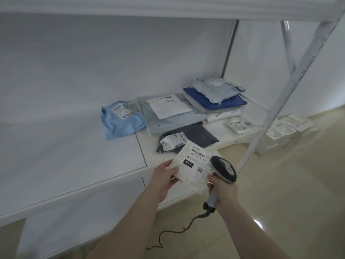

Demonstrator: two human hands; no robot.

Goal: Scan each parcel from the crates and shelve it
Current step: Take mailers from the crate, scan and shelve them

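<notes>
My left hand grips a small white bubble-wrap parcel by its left edge, label up, with a barcode and a black "010" tag showing. My right hand holds the handle of a grey and black barcode scanner, whose head sits right beside the parcel's right edge. Both are just in front of the white shelf. On the shelf lie a light blue bag, a grey mailer with a white label, a dark bag and a stack with a dark blue parcel.
The shelf's left half is bare. A perforated metal upright slants down at the right. White foam boxes stand on the floor behind it. The scanner's cable trails over the beige floor. A small white packet lies near the shelf's right edge.
</notes>
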